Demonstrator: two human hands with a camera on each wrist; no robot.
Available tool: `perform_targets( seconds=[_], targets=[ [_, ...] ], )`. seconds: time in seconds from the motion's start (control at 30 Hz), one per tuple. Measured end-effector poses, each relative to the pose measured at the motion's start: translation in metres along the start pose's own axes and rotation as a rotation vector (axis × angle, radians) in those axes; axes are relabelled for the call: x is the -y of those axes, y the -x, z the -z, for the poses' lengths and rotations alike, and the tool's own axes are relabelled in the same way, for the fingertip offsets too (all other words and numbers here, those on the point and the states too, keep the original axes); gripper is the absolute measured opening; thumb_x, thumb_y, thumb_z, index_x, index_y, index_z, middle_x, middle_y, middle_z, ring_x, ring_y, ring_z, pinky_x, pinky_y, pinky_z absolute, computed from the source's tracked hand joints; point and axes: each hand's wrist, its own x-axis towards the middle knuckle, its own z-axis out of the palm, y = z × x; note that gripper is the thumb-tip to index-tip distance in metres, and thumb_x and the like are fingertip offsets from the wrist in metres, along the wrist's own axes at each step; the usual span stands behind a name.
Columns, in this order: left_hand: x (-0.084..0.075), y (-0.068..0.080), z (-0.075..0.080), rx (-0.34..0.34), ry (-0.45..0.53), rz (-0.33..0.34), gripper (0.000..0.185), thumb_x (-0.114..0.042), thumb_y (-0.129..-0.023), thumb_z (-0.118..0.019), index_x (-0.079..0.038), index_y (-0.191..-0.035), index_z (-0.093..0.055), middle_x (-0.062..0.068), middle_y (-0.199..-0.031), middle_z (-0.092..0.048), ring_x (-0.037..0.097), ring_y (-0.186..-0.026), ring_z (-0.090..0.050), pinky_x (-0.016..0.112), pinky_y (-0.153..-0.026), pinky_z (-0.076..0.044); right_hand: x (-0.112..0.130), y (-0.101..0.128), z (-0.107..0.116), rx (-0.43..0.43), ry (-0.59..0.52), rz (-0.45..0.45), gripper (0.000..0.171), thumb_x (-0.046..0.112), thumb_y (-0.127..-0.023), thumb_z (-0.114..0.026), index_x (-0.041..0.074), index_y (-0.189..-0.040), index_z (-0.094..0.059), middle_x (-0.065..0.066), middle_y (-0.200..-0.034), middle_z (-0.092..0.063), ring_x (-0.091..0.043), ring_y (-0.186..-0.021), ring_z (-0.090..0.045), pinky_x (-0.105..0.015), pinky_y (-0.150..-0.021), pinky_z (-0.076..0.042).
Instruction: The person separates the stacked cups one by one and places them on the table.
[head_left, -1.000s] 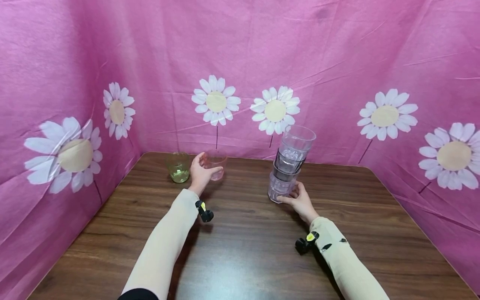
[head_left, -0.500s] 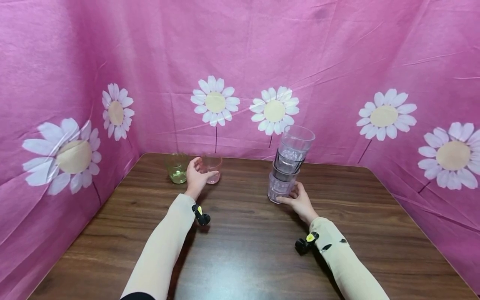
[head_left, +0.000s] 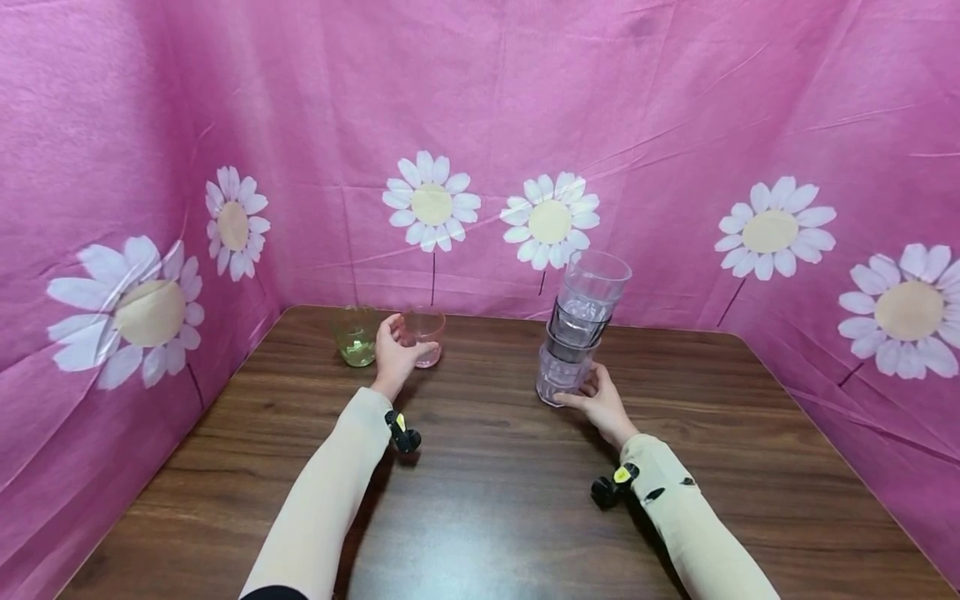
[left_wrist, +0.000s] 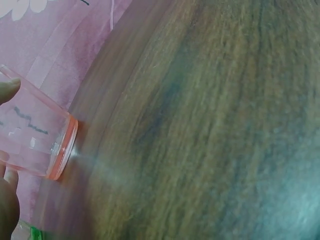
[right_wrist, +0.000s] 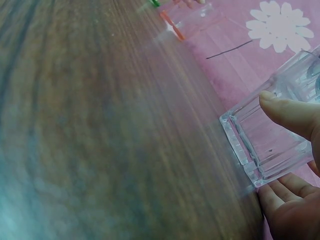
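Head view, left grip (head_left: 395, 353) curled round pink cup (head_left: 424, 335), right grip (head_left: 600, 400) holding clear cup stack (head_left: 579, 329).

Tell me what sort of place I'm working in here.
Probably a staged recording booth, not a home or kitchen. A wooden table is walled on three sides by pink daisy-print cloth, and the only items are plastic cups: a clear stack, a pink cup and a green cup.

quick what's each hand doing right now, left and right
Left hand: grips the pink cup, fingers curled round it.
Right hand: holds the bottom of the stack of clear cups, thumb and fingers round it.
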Motion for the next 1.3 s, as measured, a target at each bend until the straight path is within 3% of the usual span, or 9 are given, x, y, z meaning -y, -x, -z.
perform_targets(
  seconds=[0.4, 0.57, 0.77, 1.07, 1.3],
  targets=[
    [-0.005, 0.001, -0.001, -0.012, -0.069, -0.027, 0.085, 0.009, -0.062, -0.089, 0.010, -0.133, -0.043, 0.031, -0.136, -0.046, 0.043, -0.126, -0.049, 0.047, -0.106, -0.045, 0.001, 0.000, 0.001, 0.006, -0.009, 0.005, 0.077, -0.010, -0.082, -0.073, -0.004, -0.142, -0.026, -0.023, -0.141, -0.042, -0.033, -0.125, -0.046, -0.015, -0.088, -0.048],
    [-0.013, -0.003, 0.000, -0.002, -0.175, -0.093, 0.089, -0.005, -0.065, -0.093, 0.007, -0.138, -0.043, 0.026, -0.139, -0.045, 0.037, -0.131, -0.043, 0.042, -0.114, -0.036, 0.000, -0.002, 0.001, -0.001, -0.008, 0.010, 0.077, -0.010, -0.081, -0.074, -0.003, -0.141, -0.027, -0.022, -0.139, -0.043, -0.030, -0.123, -0.048, -0.015, -0.088, -0.048],
    [-0.031, -0.008, -0.002, 0.037, -0.251, -0.082, 0.098, -0.021, -0.066, -0.094, 0.000, -0.146, -0.040, 0.020, -0.145, -0.043, 0.035, -0.135, -0.039, 0.041, -0.115, -0.032, 0.000, -0.003, 0.001, 0.000, -0.005, 0.014, 0.076, -0.010, -0.081, -0.074, -0.003, -0.141, -0.027, -0.022, -0.139, -0.044, -0.026, -0.120, -0.049, -0.016, -0.090, -0.047],
    [-0.060, -0.014, -0.018, 0.066, -0.183, -0.094, 0.097, -0.022, -0.070, -0.092, -0.002, -0.148, -0.038, 0.018, -0.149, -0.042, 0.030, -0.139, -0.035, 0.037, -0.119, -0.027, -0.001, -0.002, 0.001, 0.006, -0.002, 0.008, 0.078, -0.010, -0.082, -0.073, -0.003, -0.142, -0.026, -0.023, -0.140, -0.043, -0.030, -0.124, -0.047, -0.015, -0.089, -0.047],
    [-0.082, -0.010, -0.045, 0.170, -0.033, -0.120, 0.097, -0.013, -0.074, -0.089, 0.004, -0.150, -0.032, 0.021, -0.150, -0.038, 0.029, -0.143, -0.032, 0.031, -0.120, -0.024, -0.002, -0.001, 0.001, 0.007, 0.003, 0.001, 0.078, -0.009, -0.081, -0.074, -0.004, -0.143, -0.026, -0.023, -0.139, -0.044, -0.031, -0.124, -0.047, -0.016, -0.089, -0.047]
  ],
)
